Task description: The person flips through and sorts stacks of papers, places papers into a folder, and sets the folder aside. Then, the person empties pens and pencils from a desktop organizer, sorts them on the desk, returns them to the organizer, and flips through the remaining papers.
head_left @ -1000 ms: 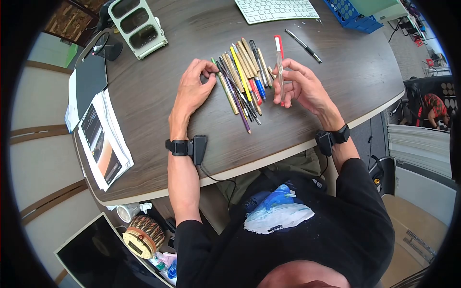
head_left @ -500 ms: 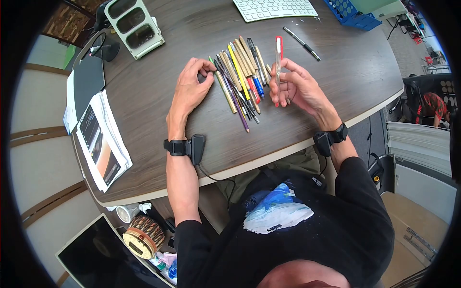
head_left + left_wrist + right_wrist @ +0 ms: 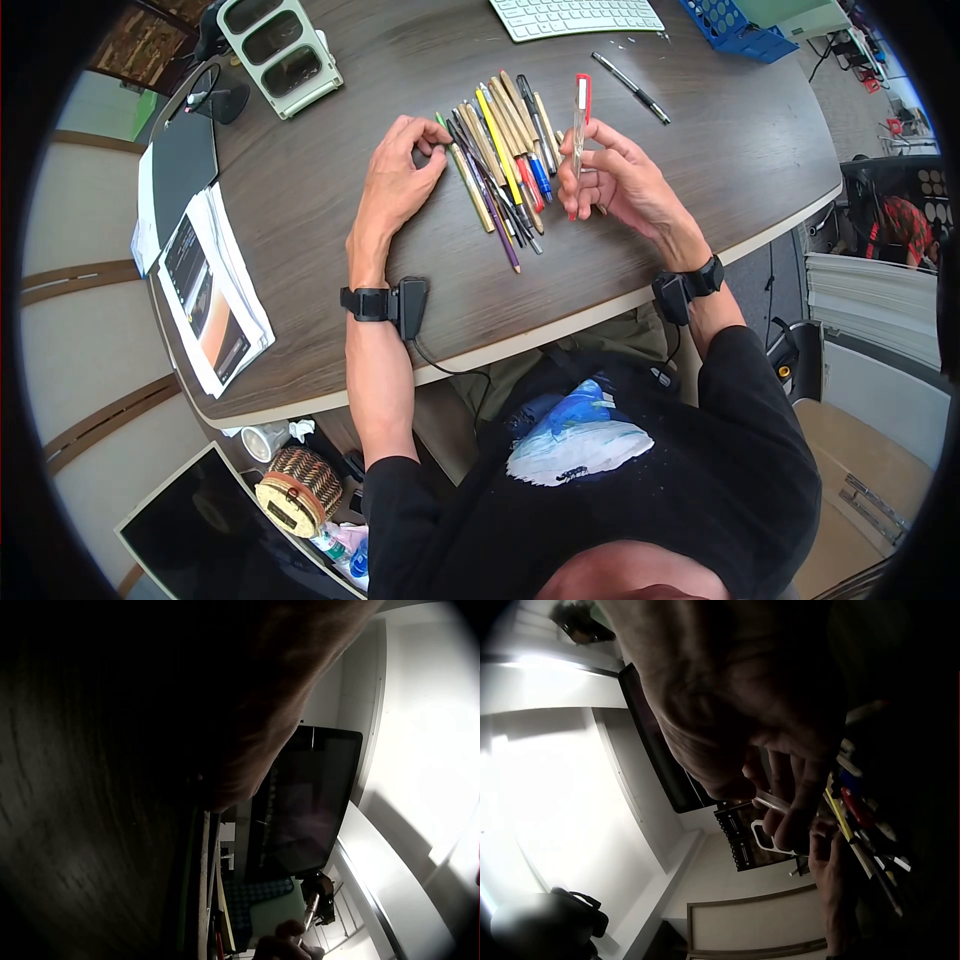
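Note:
In the head view, my right hand (image 3: 635, 185) pinches a clear-barrelled pen with a red cap (image 3: 582, 100), its capped end up, over the right side of a bundle of pens and pencils (image 3: 510, 130). The pen (image 3: 772, 801) also shows between the fingers in the dark right wrist view. My left hand (image 3: 395, 185) rests on the table at the bundle's left side, fingers loosely bent, fingertips by a green pencil's end (image 3: 440, 119). Wooden pencils, a yellow pencil (image 3: 498, 145), a purple pencil (image 3: 504, 245) and a blue-capped pen (image 3: 540, 180) lie side by side.
A black pen (image 3: 632, 88) lies apart at the right. Behind are a white keyboard (image 3: 575, 15), a blue basket (image 3: 740, 40) and a pale three-slot holder (image 3: 282, 60). Printed papers (image 3: 215, 300) and a mesh cup (image 3: 222, 102) are at the left.
The pen in my right hand has tilted, its lower end swinging left, and the fingers have shifted slightly around it. My left hand stays by the bundle.

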Available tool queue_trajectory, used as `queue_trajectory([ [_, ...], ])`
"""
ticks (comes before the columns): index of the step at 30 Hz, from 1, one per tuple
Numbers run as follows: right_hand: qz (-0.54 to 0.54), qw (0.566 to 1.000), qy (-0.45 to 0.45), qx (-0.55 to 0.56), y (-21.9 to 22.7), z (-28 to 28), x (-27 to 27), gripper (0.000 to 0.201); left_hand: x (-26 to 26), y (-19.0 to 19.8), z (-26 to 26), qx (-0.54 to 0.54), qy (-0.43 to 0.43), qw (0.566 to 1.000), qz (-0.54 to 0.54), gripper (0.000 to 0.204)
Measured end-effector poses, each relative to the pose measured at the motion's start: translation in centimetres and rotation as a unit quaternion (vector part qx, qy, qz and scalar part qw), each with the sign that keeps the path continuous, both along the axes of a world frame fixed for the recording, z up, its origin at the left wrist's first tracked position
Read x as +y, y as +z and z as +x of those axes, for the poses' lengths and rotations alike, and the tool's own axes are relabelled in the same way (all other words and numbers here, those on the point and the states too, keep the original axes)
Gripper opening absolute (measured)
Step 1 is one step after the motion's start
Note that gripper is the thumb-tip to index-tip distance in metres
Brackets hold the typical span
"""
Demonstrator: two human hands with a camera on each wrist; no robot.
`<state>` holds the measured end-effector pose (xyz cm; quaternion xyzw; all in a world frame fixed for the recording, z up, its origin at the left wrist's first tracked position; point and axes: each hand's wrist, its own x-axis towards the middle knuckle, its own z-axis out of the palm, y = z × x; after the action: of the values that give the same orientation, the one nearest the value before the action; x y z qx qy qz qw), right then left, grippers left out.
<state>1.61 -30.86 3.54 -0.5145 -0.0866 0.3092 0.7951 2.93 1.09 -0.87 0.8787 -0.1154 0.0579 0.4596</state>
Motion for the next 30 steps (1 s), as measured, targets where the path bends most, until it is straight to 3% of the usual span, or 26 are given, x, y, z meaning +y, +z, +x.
queue_trajectory([
  [9, 0.008, 1.0, -0.012, 0.026, 0.0, -0.4, 0.0, 0.021, 0.4, -0.7, 0.2, -0.035, -0.019, 0.999, -0.019, 0.017],
  [30, -0.022, 0.998, -0.058, 0.005, 0.1, -0.2, 1.0, 0.028, 0.6, 0.5, -0.4, 0.023, -0.01, 1.0, -0.018, 0.014],
])
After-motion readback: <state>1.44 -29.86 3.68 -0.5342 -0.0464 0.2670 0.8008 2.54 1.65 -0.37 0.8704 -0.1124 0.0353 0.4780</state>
